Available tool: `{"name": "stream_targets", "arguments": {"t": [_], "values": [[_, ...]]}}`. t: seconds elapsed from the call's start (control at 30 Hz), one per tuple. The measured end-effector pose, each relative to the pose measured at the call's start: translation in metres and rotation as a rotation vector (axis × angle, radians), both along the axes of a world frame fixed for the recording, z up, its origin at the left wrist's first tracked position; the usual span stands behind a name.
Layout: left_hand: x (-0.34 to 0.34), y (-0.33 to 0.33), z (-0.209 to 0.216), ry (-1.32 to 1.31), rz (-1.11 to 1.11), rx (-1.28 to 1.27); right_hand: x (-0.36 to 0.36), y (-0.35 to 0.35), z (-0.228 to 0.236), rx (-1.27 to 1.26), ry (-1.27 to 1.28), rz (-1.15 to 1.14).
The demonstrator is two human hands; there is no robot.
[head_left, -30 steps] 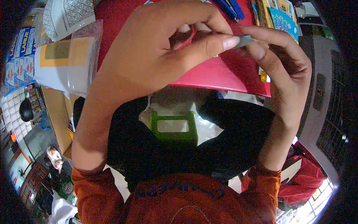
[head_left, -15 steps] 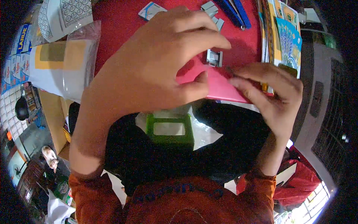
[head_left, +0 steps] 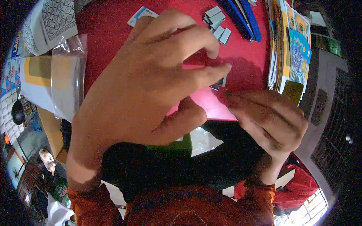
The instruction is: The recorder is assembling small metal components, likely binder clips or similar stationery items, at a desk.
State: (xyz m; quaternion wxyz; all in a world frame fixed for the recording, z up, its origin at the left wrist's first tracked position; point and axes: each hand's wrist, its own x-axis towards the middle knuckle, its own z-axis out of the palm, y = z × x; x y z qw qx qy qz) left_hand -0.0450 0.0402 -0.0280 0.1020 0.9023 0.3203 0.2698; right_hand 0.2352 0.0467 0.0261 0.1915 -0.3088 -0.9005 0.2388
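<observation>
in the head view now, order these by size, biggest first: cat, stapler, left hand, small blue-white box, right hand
1. Left hand
2. Right hand
3. Stapler
4. Cat and box: too alike to rank, the box partly hidden

This looks like a home or a small shop, which of them cannot be told, with a small white-and-brown animal [head_left: 47, 161] on the floor [head_left: 36, 143], blue cartons [head_left: 10, 75] stacked beyond the red desk's [head_left: 241, 54] left edge, and colourful paper packets [head_left: 299, 52] bundled together at its right edge.
</observation>
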Motion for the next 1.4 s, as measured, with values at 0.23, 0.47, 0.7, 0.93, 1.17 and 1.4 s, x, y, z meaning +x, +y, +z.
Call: {"name": "stream_targets", "arguments": {"t": [0.23,0.47,0.7,0.93,1.17,1.4], "values": [[0.014,-0.006,-0.022,-0.219,0.063,-0.017,-0.002,0.000,0.001,0.016,-0.054,0.014],[0.005,-0.005,0.012,0.019,0.040,-0.084,0.000,0.002,-0.006,0.047,-0.030,0.065],[0.013,-0.009,-0.003,-0.191,0.073,-0.004,-0.005,0.001,-0.008,0.070,-0.031,0.042],[0.009,-0.012,0.016,-0.033,0.101,-0.155,-0.009,-0.001,-0.007,0.083,-0.017,-0.004],[0.001,-0.005,-0.040,-0.269,0.060,0.166,-0.014,-0.003,-0.003,0.117,-0.038,-0.024],[0.006,-0.011,-0.003,-0.069,0.089,0.059,-0.014,-0.003,-0.001,0.153,-0.058,-0.033]]}}
